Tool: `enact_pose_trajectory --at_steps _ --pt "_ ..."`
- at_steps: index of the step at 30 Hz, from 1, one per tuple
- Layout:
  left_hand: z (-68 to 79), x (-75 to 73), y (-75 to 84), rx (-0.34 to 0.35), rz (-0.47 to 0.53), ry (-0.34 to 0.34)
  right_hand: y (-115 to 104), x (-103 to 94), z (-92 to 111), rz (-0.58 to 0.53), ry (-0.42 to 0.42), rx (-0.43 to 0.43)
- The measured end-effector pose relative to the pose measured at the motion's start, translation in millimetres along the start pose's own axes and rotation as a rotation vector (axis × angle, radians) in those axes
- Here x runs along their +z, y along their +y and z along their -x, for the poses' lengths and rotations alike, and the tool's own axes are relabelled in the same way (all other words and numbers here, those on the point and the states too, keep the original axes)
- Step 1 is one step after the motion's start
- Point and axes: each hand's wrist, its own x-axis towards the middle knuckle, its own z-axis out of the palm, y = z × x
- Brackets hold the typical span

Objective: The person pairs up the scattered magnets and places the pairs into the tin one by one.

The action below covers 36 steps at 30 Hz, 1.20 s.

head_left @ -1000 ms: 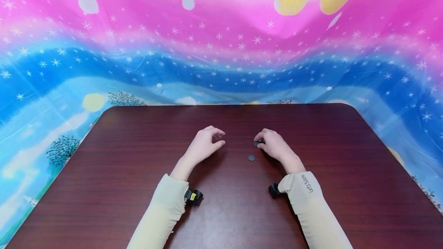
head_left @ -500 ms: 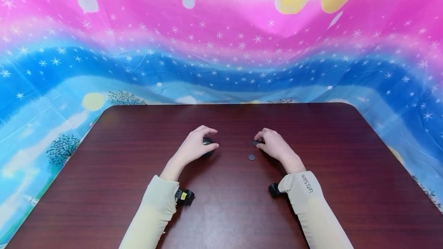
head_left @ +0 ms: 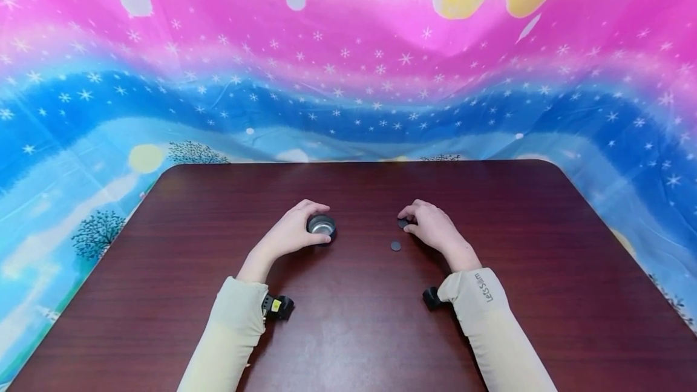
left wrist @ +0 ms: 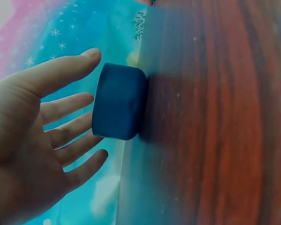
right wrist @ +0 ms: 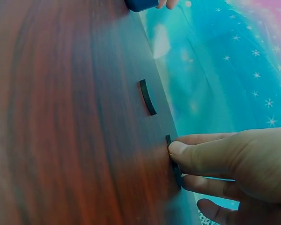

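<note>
In the head view a small round dark bowl [head_left: 322,230] with a shiny metal inside stands upright on the table. My left hand [head_left: 285,235] curves around its left side, thumb near the front and fingers behind. The left wrist view has those fingers spread and nearly straight, with the thumb tip close to the rim of the bowl [left wrist: 119,103]. To the right, my right hand [head_left: 435,230] pinches a flat dark disc [right wrist: 176,172] between thumb and fingers, low at the tabletop; the hand partly hides it. A second dark disc [head_left: 395,246] lies flat nearby, nearer the body.
The dark red wood table [head_left: 348,331] has rounded far corners. Behind it hangs a pink and blue patterned cloth [head_left: 348,77]. Black wrist cameras sit at both cuffs, the left camera [head_left: 279,307] and the right camera [head_left: 432,299].
My left hand has drawn back to the left, and the bowl, hidden at first, has come into view beside it. The right hand and both discs have stayed in place.
</note>
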Motion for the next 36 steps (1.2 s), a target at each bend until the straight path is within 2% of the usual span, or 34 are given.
enact_pose_trajectory --at_steps 9,15,24,36 --pt "2.4 0.2 -3.1 -0.055 -0.041 -0.08 2 0.1 2 -0.05 -0.008 -0.002" --pt "2.1 0.5 -4.6 -0.051 -0.057 -0.083 4 1.7 0 -0.068 -0.004 0.003" --pt "-3.5 8.6 3.2 -0.04 -0.064 -0.074 2 1.5 -2 -0.022 0.007 -0.014" --pt "-14.7 19.6 16.2 -0.033 -0.059 -0.088 -5 -2.9 -2 0.091 -0.031 -0.03"
